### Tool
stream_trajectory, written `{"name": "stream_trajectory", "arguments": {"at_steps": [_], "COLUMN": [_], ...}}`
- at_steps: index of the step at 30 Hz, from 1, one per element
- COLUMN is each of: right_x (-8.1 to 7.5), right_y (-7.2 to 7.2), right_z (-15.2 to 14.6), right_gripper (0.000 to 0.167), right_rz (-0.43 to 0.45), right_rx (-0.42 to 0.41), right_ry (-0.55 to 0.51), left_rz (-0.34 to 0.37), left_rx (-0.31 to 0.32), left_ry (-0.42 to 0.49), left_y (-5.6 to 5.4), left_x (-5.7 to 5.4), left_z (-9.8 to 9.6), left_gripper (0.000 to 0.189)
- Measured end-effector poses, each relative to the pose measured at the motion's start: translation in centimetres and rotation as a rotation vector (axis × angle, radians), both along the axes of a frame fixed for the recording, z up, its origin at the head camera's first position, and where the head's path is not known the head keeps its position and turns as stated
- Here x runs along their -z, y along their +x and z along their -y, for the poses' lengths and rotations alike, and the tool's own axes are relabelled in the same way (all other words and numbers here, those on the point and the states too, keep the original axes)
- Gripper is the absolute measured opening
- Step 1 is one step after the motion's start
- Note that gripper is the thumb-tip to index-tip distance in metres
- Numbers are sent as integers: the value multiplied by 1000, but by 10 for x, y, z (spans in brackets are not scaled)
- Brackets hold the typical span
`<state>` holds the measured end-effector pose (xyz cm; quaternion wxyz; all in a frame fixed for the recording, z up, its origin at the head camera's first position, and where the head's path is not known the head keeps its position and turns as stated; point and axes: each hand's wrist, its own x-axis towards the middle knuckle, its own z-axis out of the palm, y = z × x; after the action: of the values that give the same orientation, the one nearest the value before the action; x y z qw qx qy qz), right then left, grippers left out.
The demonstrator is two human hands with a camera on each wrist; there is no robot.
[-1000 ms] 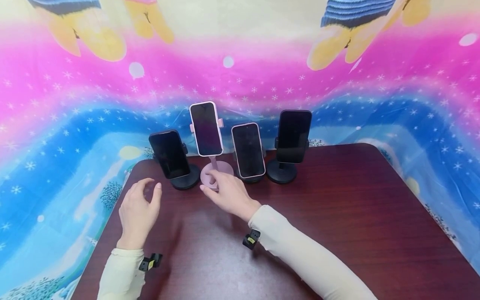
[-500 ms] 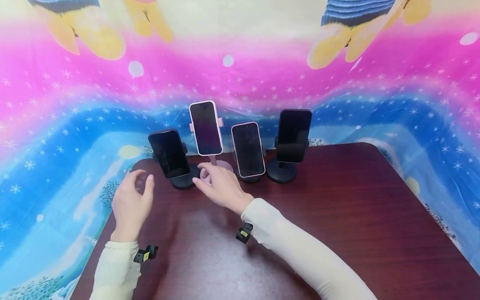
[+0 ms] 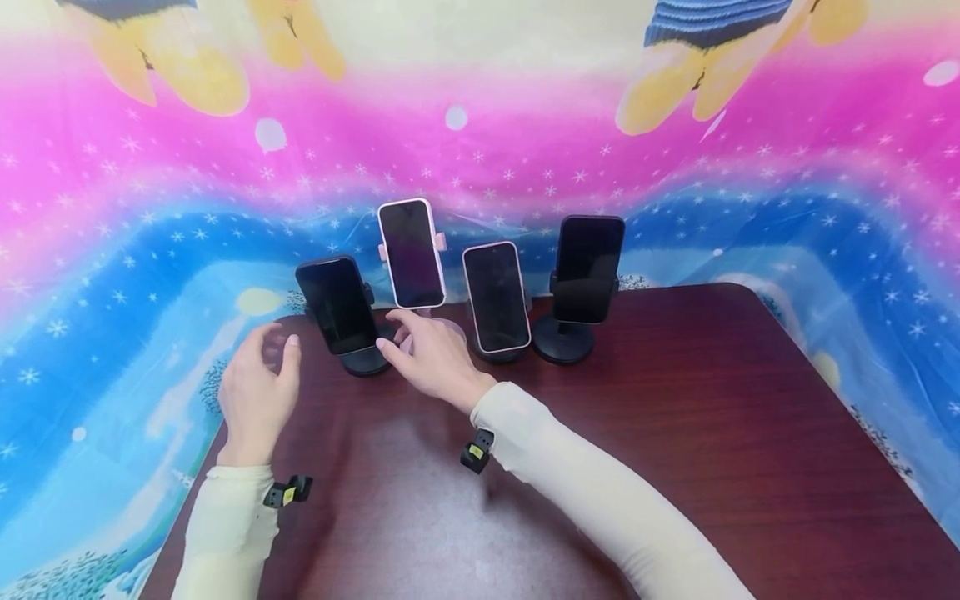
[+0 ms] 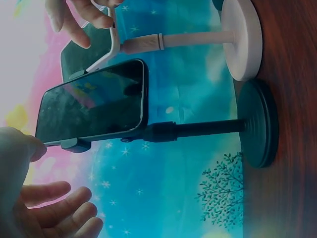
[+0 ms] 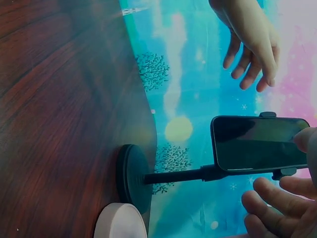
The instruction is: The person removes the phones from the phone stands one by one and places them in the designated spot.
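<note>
At the left of the row, a black phone (image 3: pixel 339 304) sits tilted in the clamp of a black phone stand (image 5: pixel 134 173). My left hand (image 3: pixel 258 392) hovers to the left of this phone, fingers loosely bent, holding nothing. On the phone's other side my right hand (image 3: pixel 435 358) is raised, thumb and fingers spread apart with nothing between them. Behind the right hand stands a pink phone stand (image 4: pixel 242 39) bearing a phone in a white case (image 3: pixel 412 252); the hand covers much of its base. Whether either hand touches a phone I cannot tell.
Further right, a phone with a pale pink edge (image 3: pixel 497 296) and a taller-standing black phone (image 3: pixel 589 268) are also in stands. All stand near the back edge of a dark red-brown table (image 3: pixel 675 417). A colourful printed cloth (image 3: pixel 525 142) hangs behind.
Both hands have moved up and to the left in the head view, the right one from before the pink base towards the leftmost phone. Phones and stands keep their places.
</note>
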<state>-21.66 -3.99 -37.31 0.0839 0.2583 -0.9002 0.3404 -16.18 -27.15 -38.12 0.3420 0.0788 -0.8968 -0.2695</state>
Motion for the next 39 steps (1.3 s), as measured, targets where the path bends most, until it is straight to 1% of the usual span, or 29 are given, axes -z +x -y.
{"name": "stream_trajectory", "arguments": {"at_steps": [4, 9, 11, 15, 20, 25, 28, 32, 35, 39], "right_x": [0, -3, -5, -7, -8, -14, -17, -21, -22, -22], "right_y": [-3, -6, -8, -11, -14, -19, -22, -25, -30, -36], "right_z": [2, 7, 10, 16, 22, 26, 28, 30, 32, 35], "right_gripper": [47, 49, 52, 58, 62, 55, 50, 46, 44, 42], "right_rz": [36, 20, 25, 69, 88, 80, 79, 100, 118, 129], "right_rx": [6, 24, 17, -10, -29, -37, -38, -39, -45, -47], "right_ry": [-10, 16, 8, -23, -37, -59, -59, -75, -102, -108], "left_rz": [8, 8, 9, 21, 56, 114, 133, 150, 164, 186], "left_rx": [7, 33, 47, 71, 110, 154, 165, 193, 218, 237], "left_ry": [6, 1, -6, -17, -4, 54, 73, 75, 73, 84], "left_y": [-3, -10, -13, -18, -23, -27, -29, -30, -32, -34], "left_x": [-2, -4, -5, -6, -7, -9, -10, -10, -11, -11], "left_z": [2, 1, 0, -3, -5, -6, -6, -5, -3, -1], "left_gripper": [38, 37, 38, 40, 44, 45, 45, 45, 46, 46]}}
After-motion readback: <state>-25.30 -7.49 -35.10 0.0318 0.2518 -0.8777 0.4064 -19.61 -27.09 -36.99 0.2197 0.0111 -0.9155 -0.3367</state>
